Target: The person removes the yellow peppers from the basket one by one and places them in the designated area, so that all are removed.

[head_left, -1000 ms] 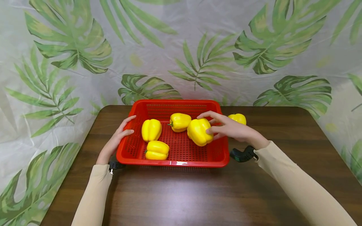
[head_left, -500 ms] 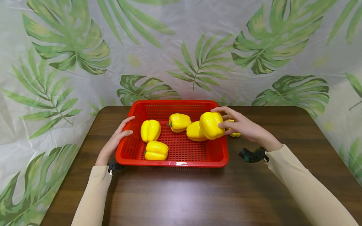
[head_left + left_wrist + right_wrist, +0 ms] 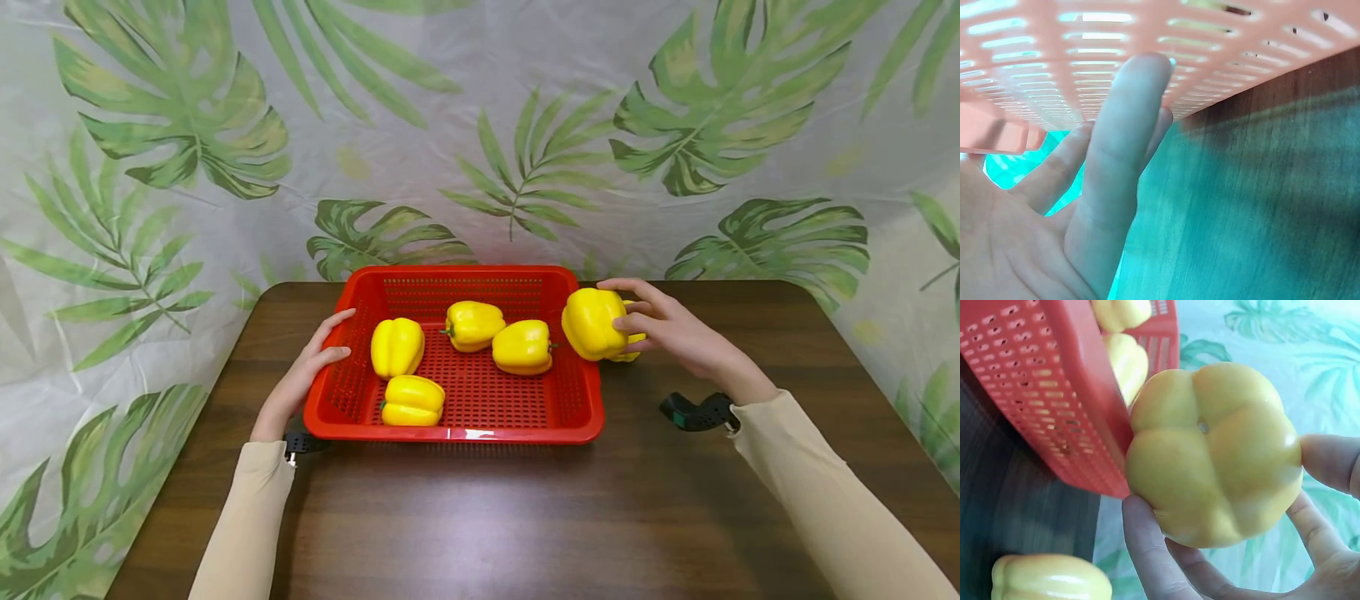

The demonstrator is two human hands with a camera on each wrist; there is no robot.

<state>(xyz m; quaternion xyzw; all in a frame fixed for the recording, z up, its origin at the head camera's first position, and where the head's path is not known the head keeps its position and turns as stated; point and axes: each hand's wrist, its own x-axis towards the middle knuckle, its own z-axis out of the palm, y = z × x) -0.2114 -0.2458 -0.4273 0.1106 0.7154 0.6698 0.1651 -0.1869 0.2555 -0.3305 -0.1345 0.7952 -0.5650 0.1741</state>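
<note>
My right hand (image 3: pixel 675 333) holds a yellow bell pepper (image 3: pixel 591 325) between thumb and fingers, at the right rim of the red plastic basket (image 3: pixel 480 435). In the right wrist view the lobed base of this bell pepper (image 3: pixel 1210 450) faces the camera. Several other yellow bell peppers lie in the basket, among them one at the left (image 3: pixel 397 347) and one with its stem to the right (image 3: pixel 522 347). My left hand (image 3: pixel 306 379) rests against the basket's left side, index finger and thumb over the rim; in the left wrist view straight fingers (image 3: pixel 1116 144) touch the perforated wall.
Another yellow bell pepper (image 3: pixel 1054 578) lies on the wooden table (image 3: pixel 480 517) right of the basket, mostly hidden behind the held one in the head view. A leaf-patterned cloth (image 3: pixel 525 167) hangs behind the table.
My right hand has lifted the bell pepper and carried it rightward from inside the basket to its right rim, uncovering another bell pepper. The left hand stays on the basket's left side.
</note>
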